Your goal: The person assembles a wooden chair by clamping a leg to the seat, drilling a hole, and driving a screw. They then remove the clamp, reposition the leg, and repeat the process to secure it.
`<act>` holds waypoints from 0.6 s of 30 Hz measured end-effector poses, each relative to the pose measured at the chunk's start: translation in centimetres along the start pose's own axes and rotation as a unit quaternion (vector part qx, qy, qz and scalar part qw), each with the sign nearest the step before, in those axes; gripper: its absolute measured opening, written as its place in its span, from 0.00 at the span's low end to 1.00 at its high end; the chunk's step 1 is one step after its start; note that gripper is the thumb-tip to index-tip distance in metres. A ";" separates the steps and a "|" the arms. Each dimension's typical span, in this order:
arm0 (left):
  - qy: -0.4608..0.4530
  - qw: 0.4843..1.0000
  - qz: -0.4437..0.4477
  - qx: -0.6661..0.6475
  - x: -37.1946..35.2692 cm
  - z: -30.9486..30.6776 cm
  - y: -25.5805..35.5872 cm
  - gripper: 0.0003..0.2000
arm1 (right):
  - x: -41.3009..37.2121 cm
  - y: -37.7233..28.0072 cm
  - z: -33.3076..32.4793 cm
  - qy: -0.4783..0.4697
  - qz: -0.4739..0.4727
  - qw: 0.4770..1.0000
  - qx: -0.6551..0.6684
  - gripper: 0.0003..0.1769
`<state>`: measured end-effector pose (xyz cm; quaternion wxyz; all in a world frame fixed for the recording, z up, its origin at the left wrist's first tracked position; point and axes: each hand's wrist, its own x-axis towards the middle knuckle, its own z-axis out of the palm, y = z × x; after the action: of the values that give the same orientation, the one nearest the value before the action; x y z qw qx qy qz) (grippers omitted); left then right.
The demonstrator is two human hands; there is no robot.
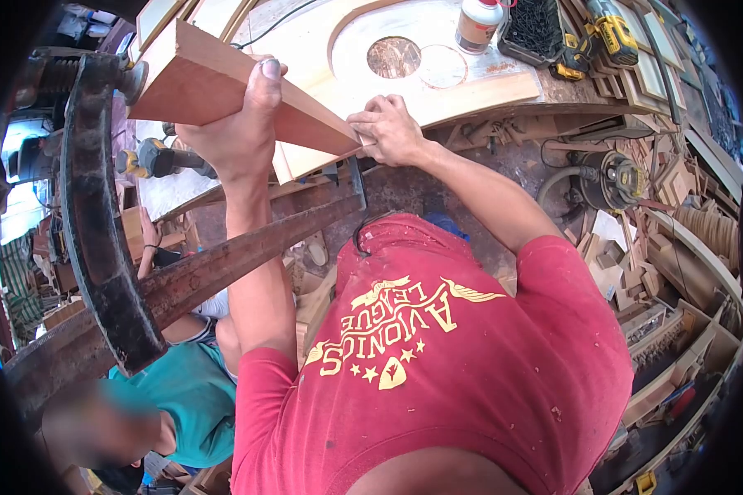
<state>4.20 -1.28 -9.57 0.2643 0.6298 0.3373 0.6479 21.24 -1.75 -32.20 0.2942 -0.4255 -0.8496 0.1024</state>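
Note:
A long reddish-brown wooden piece slants from the upper left down to the middle, its wide end beside the screw pad of a dark metal clamp. My left hand is wrapped round this piece from below, thumb up along its edge. At its narrow end, my right hand has its fingers curled and pressed on the tip, by a pale bit of wood. The clamp's rusty bar passes under my left forearm. Behind both hands lies a pale wooden panel on the bench.
A glue bottle, a black tray of screws and a yellow drill stand on the bench. Another drill lies at left. A person in a teal shirt is at lower left. Wood offcuts and a round machine fill the right.

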 end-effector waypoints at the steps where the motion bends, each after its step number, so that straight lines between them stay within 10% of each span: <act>1: 0.000 1.000 0.003 0.003 0.0 -0.1 -0.1 0.13 | 0.0 0.0 0.1 0.001 -0.001 1.000 -0.003 0.18; 18: -0.002 1.000 -0.015 0.006 -0.1 -0.2 -0.1 0.13 | -0.2 0.3 0.5 0.016 -0.008 1.000 -0.002 0.15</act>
<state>4.00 -1.30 -9.66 0.2704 0.6274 0.3502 0.6408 21.24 -1.63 -32.82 0.3082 -0.4210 -0.8482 0.0916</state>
